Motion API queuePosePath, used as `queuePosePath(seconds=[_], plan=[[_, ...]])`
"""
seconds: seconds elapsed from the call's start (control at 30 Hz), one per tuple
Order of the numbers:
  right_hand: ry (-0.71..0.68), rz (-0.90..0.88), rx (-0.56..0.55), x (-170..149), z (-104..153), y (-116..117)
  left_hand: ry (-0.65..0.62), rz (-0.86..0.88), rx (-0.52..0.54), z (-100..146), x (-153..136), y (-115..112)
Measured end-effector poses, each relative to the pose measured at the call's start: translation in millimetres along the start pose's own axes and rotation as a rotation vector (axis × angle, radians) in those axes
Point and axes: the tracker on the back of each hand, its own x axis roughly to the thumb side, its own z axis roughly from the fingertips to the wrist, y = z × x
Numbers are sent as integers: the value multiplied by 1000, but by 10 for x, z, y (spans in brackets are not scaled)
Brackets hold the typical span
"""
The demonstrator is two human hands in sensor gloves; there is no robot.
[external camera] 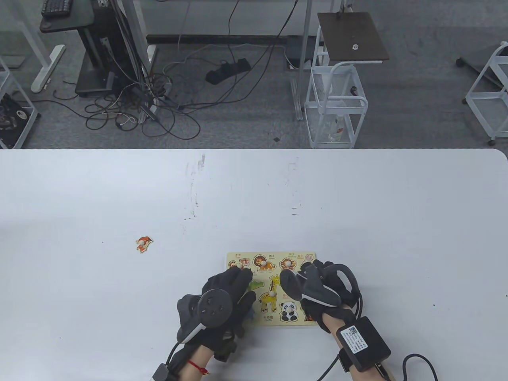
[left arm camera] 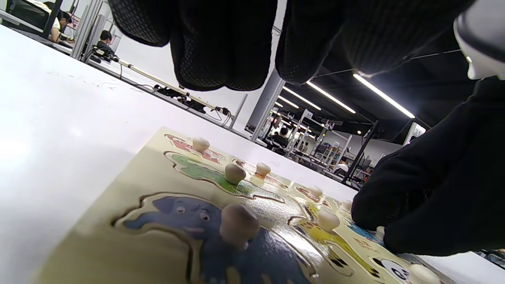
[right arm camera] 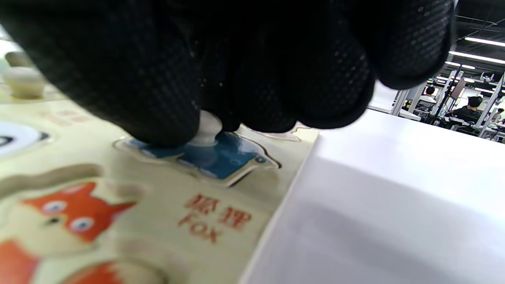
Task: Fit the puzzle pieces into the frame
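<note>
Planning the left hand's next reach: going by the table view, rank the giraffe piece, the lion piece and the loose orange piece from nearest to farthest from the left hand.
1. Giraffe piece: in the frame, just right of the left hand.
2. Lion piece: frame's far row, beyond the hand's fingers.
3. Loose orange piece: alone on the table, far off to the left.

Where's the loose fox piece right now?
In the table view, the fox piece lies alone on the white table, far left of the puzzle frame.
</note>
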Motion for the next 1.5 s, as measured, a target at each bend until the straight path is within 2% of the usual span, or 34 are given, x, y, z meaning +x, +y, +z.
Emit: queuePosePath(seconds=[0.07, 0.13, 0.23, 0.33, 0.47, 0.5, 0.53, 0.63, 0.77, 0.83, 0.93, 1.07, 1.33, 1.5], plan=[[17, -11, 24, -26, -6, 3, 1, 3, 0, 0, 0, 2], [57, -19, 100, -60, -11, -9, 2, 3, -1, -3, -2, 2], [106, -72, 93, -137, 29, -87, 2, -1, -5, 0, -9, 4], [150, -177, 38, -215, 126, -194, 9, 1, -6, 2, -25, 12], [159, -315, -108, -291, 339, -336, 24, 2, -13, -6, -52, 4], [164, -379, -174, -310, 406, -359, 28, -1, -17, -6, -59, -1], [166, -429, -237, -319, 455, -373, 31, -5, -21, -6, -64, -6], [159, -489, -323, -317, 567, -339, 40, -14, -35, -4, -73, -27], [126, -532, -381, -269, 643, -211, 22, -44, -52, 5, -35, -47], [101, -536, -350, -252, 665, -184, 14, -52, -55, 4, -10, -51], [85, -568, -405, -264, 716, -158, 2, -90, -46, 11, 37, -57], [76, -596, -401, -271, 764, -98, -27, -169, -48, 16, 112, -54], [82, -566, -441, -280, 776, -40, 10, -240, 17, -3, 229, 207], [102, -564, -455, -293, 788, -48, 88, -373, -36, -114, 21, 523]])
